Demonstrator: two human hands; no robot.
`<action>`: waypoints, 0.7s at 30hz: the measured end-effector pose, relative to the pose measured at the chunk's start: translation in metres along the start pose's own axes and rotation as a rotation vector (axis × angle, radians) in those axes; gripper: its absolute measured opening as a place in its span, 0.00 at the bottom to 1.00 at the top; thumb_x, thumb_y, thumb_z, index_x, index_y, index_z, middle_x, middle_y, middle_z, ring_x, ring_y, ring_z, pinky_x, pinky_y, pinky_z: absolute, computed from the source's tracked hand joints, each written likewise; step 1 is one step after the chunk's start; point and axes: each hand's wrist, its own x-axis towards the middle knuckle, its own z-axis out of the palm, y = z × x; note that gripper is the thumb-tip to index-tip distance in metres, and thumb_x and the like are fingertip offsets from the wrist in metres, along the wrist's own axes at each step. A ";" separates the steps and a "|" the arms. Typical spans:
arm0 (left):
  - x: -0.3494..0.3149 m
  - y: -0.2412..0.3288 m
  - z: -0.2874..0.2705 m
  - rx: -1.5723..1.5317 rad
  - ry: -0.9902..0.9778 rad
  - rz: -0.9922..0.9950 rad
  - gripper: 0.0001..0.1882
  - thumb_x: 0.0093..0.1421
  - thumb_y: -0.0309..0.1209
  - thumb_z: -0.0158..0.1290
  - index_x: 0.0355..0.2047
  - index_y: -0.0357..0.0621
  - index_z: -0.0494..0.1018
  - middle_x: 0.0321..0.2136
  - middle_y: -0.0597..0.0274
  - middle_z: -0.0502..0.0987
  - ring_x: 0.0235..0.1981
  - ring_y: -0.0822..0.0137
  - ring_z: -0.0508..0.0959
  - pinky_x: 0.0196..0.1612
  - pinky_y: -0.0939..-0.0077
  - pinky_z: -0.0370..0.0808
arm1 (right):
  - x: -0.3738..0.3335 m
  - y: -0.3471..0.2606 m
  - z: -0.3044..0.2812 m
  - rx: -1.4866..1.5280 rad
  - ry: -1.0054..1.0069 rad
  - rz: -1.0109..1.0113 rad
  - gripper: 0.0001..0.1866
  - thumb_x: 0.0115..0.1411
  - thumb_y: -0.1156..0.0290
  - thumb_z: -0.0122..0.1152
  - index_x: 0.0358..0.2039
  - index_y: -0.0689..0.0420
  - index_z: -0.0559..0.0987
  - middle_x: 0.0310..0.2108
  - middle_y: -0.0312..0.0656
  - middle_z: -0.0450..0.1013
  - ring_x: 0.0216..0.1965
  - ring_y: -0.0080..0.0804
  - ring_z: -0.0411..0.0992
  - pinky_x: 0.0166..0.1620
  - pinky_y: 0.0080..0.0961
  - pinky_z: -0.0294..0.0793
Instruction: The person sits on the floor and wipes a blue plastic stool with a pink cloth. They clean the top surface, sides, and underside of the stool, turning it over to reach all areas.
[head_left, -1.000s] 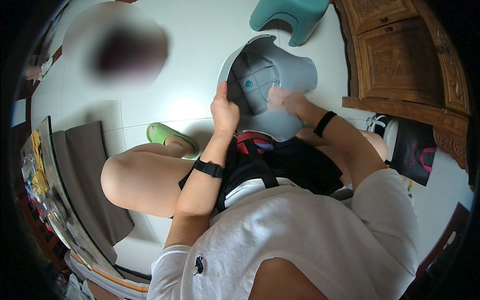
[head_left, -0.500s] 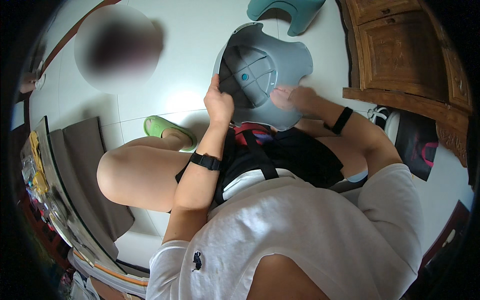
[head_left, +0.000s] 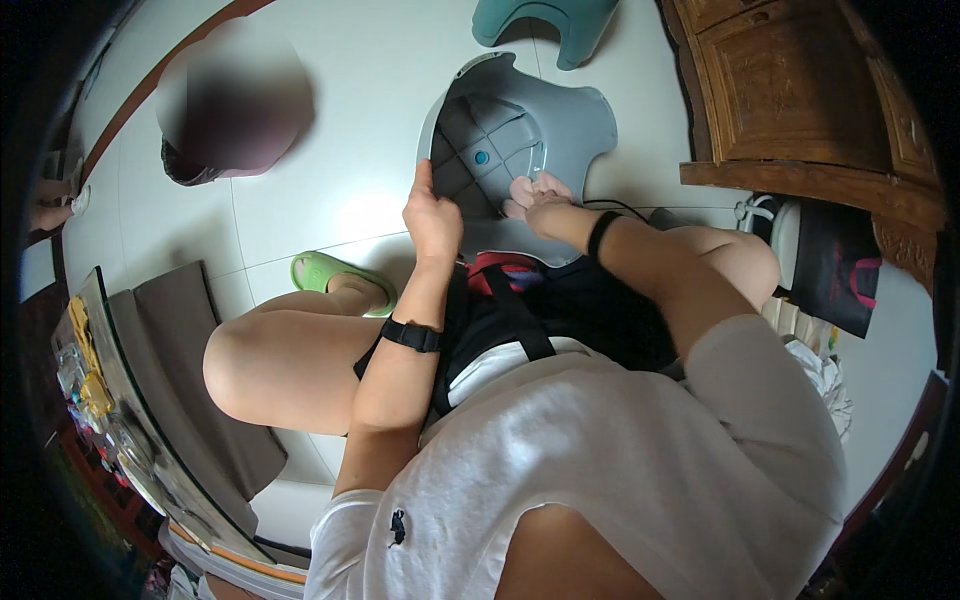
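A grey plastic stool (head_left: pixel 578 120) is tipped over in front of my lap, its hollow, ribbed underside facing me. A small blue-green round spot shows in the middle of its seat. At the stool's left rim, my left hand (head_left: pixel 433 222) is closed round the edge, thumb or finger pointing up along it. My right hand (head_left: pixel 548 214) reaches over the near side into the hollow. Bunched in its fingers is a soft pale pink cloth (head_left: pixel 550 184), pressed close to the inner wall; the fingertips are partly hidden.
A teal stool (head_left: pixel 575 30) stands beyond. At upper left is a purplish bin (head_left: pixel 235 160), partly blurred. A carved wooden cabinet (head_left: pixel 765 100) and a black bag (head_left: pixel 835 265) are on the right. At left are a glass-topped table (head_left: pixel 150 390) and a grey cushioned seat (head_left: pixel 190 350). My foot wears a green slipper (head_left: pixel 335 280).
My right hand has moved left with the pink cloth, across the stool's inner side. My left hand keeps its hold on the rim. A dark cable now shows to the right of the stool.
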 end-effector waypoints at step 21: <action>0.002 0.001 -0.001 -0.096 0.024 -0.136 0.30 0.49 0.15 0.42 0.55 0.31 0.69 0.45 0.36 0.77 0.46 0.47 0.79 0.52 0.66 0.72 | -0.069 0.068 -0.006 -0.270 0.268 -0.643 0.21 0.57 0.59 0.53 0.44 0.60 0.79 0.49 0.55 0.73 0.55 0.44 0.69 0.53 0.38 0.66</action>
